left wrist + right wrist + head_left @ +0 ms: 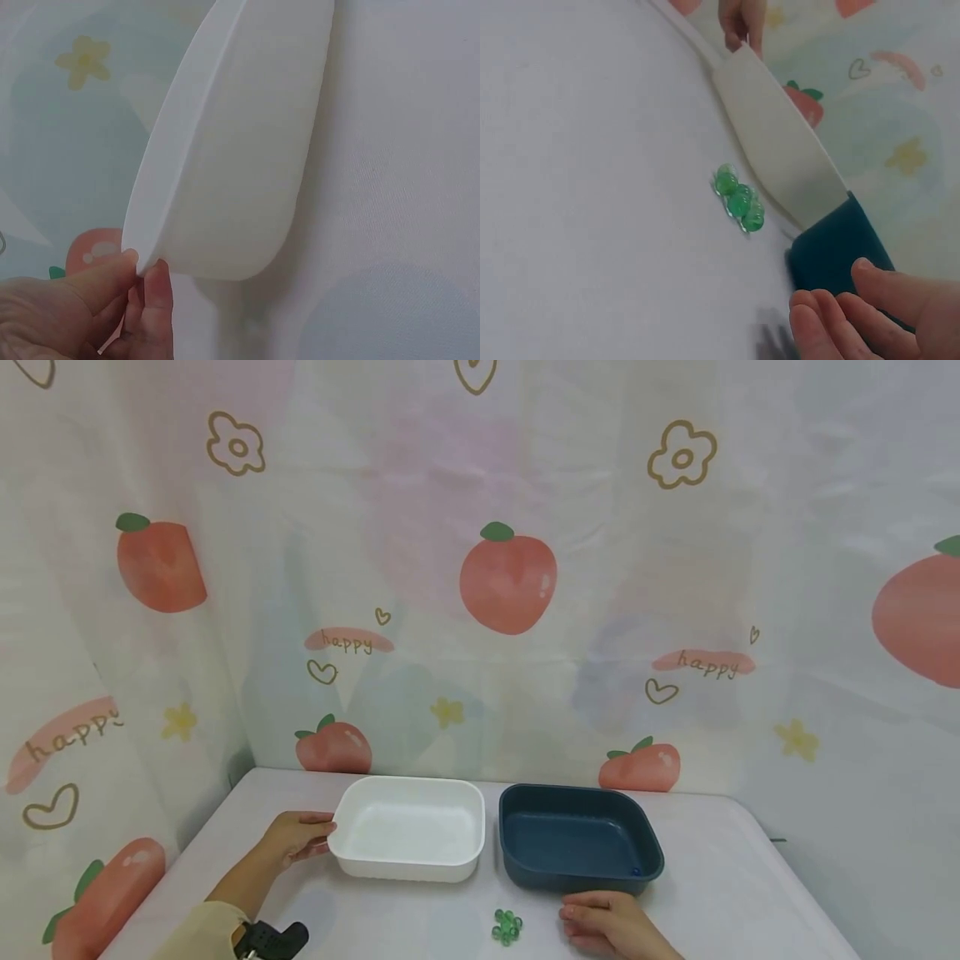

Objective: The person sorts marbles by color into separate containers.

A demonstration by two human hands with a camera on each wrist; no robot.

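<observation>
At the left end of the white plastic basin point(406, 870), my left hand point(298, 837) pinches the rim between thumb and fingers. The left wrist view shows this grip point(112, 311) with the basin's outer wall beside it. My right hand point(613, 924) is just in front of the dark blue basin point(577, 878), its fingers loosely bent and nothing seen in them. A small cluster of green glass marbles point(507, 927) lies on the table to the left of that hand. One small blue marble point(636, 872) sits inside the dark blue basin, at its near right corner.
A white cloth point(720, 893) covers the table. The two basins stand side by side with a narrow gap. Behind and at the sides hangs a curtain point(420, 693) printed with fruit and flowers. A black strap device point(270, 939) is on the left wrist.
</observation>
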